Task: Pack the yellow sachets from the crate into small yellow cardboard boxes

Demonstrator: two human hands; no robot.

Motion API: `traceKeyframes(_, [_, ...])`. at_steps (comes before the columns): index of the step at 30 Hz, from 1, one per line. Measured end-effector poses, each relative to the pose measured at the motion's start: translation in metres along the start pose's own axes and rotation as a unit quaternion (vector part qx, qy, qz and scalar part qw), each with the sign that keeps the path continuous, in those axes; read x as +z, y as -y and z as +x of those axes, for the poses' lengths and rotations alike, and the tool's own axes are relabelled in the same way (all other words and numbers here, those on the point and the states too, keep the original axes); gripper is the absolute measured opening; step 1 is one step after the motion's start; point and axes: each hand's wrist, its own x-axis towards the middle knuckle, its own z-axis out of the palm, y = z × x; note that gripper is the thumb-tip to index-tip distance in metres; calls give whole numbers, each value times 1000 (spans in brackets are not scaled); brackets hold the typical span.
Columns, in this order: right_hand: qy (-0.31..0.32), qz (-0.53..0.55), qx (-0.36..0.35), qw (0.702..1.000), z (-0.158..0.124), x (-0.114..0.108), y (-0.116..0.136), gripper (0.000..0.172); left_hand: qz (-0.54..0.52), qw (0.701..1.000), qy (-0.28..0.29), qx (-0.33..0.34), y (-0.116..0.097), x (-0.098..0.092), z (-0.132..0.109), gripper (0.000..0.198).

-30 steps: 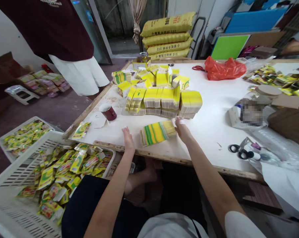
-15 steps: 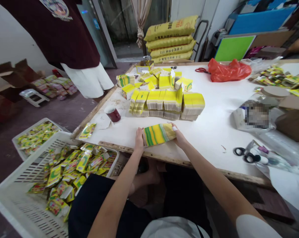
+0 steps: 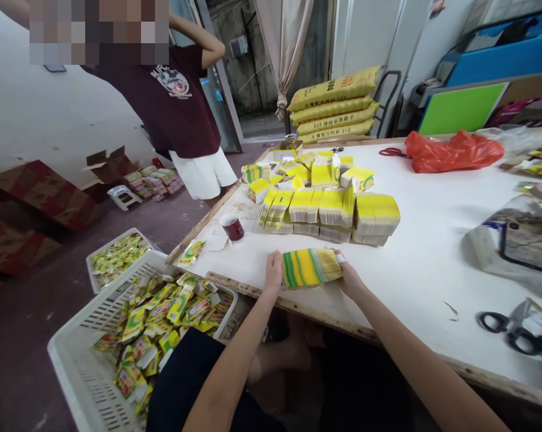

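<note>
Both my hands hold one stack of thin printed cards (image 3: 304, 267), banded in yellow and green, over the table's near edge. The left end is gripped by my left hand (image 3: 274, 271), fingers closed on it. At the other end, my right hand (image 3: 348, 275) is closed on the stack, with something white around a finger or thumb. Just beyond stands a row of stacked yellow-topped cards (image 3: 304, 207), and behind it lie looser yellow bundles (image 3: 321, 175). A dark red mug (image 3: 233, 228) stands to the left of the row.
A white plastic crate (image 3: 66, 354) of small yellow packets stands low at left, another crate (image 3: 91, 273) behind it. Black-handled scissors (image 3: 525, 341), a phone (image 3: 529, 246) and a red plastic bag (image 3: 453, 152) lie on the right. A person (image 3: 185, 108) stands beyond the table's left edge.
My view has swung up and left, so the table appears lower and further right. More of the standing person shows, with arms raised. Both hands still hold the stack of cards.
</note>
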Motion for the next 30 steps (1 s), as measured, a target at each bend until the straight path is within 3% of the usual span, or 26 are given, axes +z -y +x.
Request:
traceKeyframes(3, [3, 12, 9, 1000, 2, 1, 2, 49, 82, 995, -2, 63, -22, 2, -8, 84])
traceKeyframes(5, [9, 21, 17, 1000, 2, 1, 4, 52, 191, 968, 71, 143, -34, 7, -15, 97])
traceKeyframes(6, [10, 23, 19, 1000, 1, 1, 4, 53, 268, 937, 124, 187, -39, 11, -18, 103])
traceKeyframes(8, [-3, 26, 20, 999, 2, -1, 5, 54, 422, 843, 221, 249, -44, 19, -19, 113])
traceKeyframes(10, [-32, 32, 20, 999, 4, -6, 5, 53, 511, 774, 265, 264, -45, 25, -15, 117])
traceKeyframes(12, [-63, 35, 15, 997, 8, -11, 5, 49, 546, 750, 273, 254, -47, 28, -6, 115])
traceKeyframes(14, [-83, 31, 7, 996, 12, -16, 4, 45, 561, 744, 273, 240, -49, 31, 4, 113])
traceKeyframes(19, [-106, 17, -10, 994, 19, -21, 3, 41, 551, 757, 271, 224, -53, 36, 12, 111])
traceKeyframes(25, [-151, -4, -59, 987, 11, -28, 10, 33, 483, 821, 232, 195, -59, 22, 10, 109])
traceKeyframes(27, [-162, -14, -80, 983, 7, -29, 14, 31, 377, 888, 215, 152, -65, 8, 12, 106])
traceKeyframes(29, [-168, -26, -100, 980, 3, -29, 17, 29, 161, 964, 200, 68, -71, -8, 13, 98])
traceKeyframes(30, [-171, -33, -109, 979, 2, -28, 18, 29, 36, 982, 186, 23, -74, -16, 12, 91])
